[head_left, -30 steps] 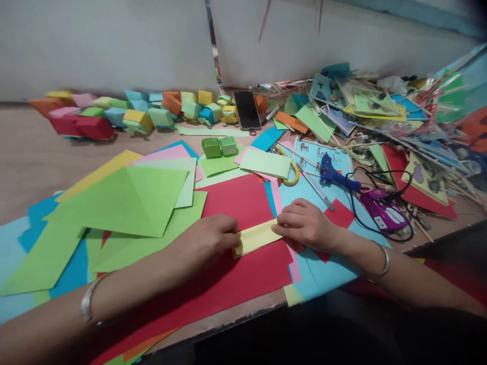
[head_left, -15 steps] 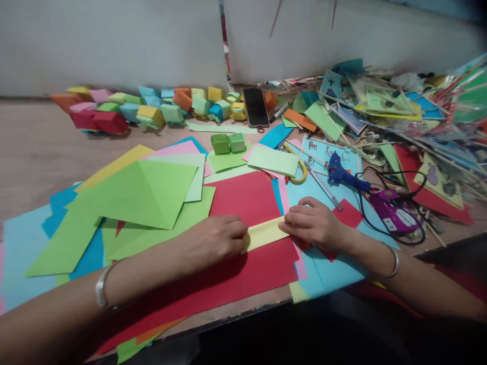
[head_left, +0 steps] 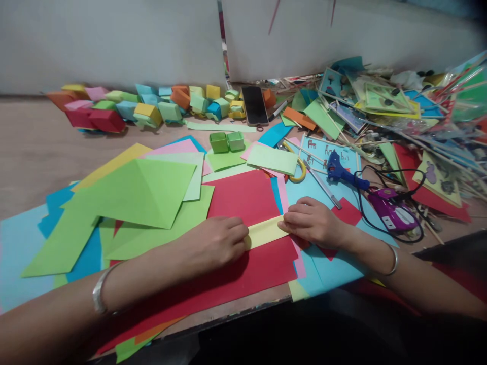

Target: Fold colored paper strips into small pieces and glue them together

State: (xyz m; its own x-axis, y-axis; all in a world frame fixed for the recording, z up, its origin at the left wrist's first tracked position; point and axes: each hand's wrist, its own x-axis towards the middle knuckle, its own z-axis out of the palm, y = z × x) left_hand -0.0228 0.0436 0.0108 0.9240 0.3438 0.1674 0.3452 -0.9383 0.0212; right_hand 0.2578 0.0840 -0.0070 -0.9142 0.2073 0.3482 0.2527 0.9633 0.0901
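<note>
— Left hand, state of grip?
— Curled down tight over the left end of the yellow strip; sits just right of the folded green sheet.
— Strip location, long axis?
— Lies flat on the red sheet, near the front edge of the surface; runs left to right, rising slightly toward the right.
— Right hand?
— Grip closed, fingertips pinning the right end. Equally near: one hand per end, strip spanning between. Glue gun well apart, behind.
</note>
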